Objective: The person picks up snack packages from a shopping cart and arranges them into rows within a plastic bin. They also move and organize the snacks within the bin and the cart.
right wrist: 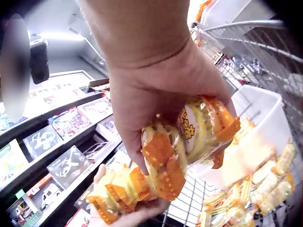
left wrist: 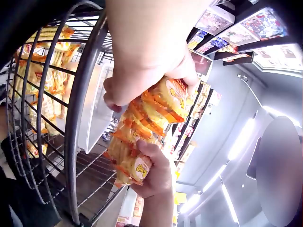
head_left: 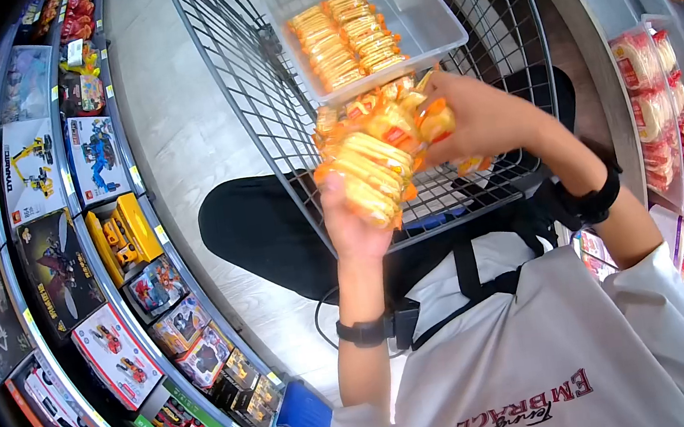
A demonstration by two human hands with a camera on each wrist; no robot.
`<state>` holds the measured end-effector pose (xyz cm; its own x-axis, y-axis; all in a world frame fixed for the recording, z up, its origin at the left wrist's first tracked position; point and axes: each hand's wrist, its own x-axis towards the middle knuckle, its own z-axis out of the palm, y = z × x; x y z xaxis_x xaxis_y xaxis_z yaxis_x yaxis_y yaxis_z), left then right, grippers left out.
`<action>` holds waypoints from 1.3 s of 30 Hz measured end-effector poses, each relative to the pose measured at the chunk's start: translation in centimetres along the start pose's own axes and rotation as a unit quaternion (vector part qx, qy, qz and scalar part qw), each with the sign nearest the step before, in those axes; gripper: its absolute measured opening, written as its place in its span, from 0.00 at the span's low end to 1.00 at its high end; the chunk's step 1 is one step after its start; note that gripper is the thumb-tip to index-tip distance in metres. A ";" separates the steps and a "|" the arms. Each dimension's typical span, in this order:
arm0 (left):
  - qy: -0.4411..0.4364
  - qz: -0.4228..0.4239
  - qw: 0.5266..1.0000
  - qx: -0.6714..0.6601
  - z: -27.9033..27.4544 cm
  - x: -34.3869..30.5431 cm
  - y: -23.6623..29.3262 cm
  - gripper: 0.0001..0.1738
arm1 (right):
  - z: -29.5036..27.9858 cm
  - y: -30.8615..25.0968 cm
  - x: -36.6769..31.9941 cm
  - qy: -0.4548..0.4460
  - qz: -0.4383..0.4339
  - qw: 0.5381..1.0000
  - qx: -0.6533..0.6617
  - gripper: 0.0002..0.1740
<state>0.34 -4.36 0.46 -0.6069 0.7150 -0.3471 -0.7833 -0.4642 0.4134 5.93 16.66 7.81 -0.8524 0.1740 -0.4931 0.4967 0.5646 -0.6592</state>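
Note:
My left hand point(head_left: 359, 230) holds a row of yellow snack packs point(head_left: 365, 180) in clear and orange wrappers, standing side by side, over the near end of the cart. Close beside it, my right hand point(head_left: 480, 113) grips more of the same packs; in the right wrist view its fingers and thumb straddle a wrapped pack point(right wrist: 203, 125). The two groups meet between my hands in the left wrist view. Ahead sits a clear plastic tub point(head_left: 429, 20), with two rows of packs point(head_left: 346, 36) lined up inside. More loose packs point(right wrist: 232, 201) lie in the cart next to the tub.
The wire shopping cart point(head_left: 204, 54) surrounds the tub, its near rim just below my hands. On the left are shelves of boxed toys point(head_left: 32, 168). On the right, a shelf holds packaged food in clear bins point(head_left: 647, 104). A blue container point(head_left: 301, 426) stands at lower left.

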 end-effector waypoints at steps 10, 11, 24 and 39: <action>-0.026 0.032 0.998 0.046 0.5 -0.3 0.5 0.46 | 0.8 0.0 -0.6 0.004 -0.027 1.000 0.007 0.25; -0.042 0.043 0.998 0.006 0.8 0.0 0.6 0.47 | 0.2 0.4 -0.7 0.004 -0.027 1.000 0.008 0.25; -0.070 0.020 0.997 0.011 3.3 0.6 -0.5 0.63 | 1.1 -0.6 -2.8 0.101 -0.124 0.982 0.098 0.36; -0.110 -0.008 0.983 -0.147 2.3 0.2 -0.1 0.66 | -2.6 0.7 -3.4 -0.008 -0.052 0.879 0.473 0.27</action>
<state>0.59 -2.99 2.25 -0.5759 0.8041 -0.1475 -0.8170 -0.5599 0.1378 8.71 18.56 10.54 -0.9027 0.1458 -0.4047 0.3360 -0.3485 -0.8750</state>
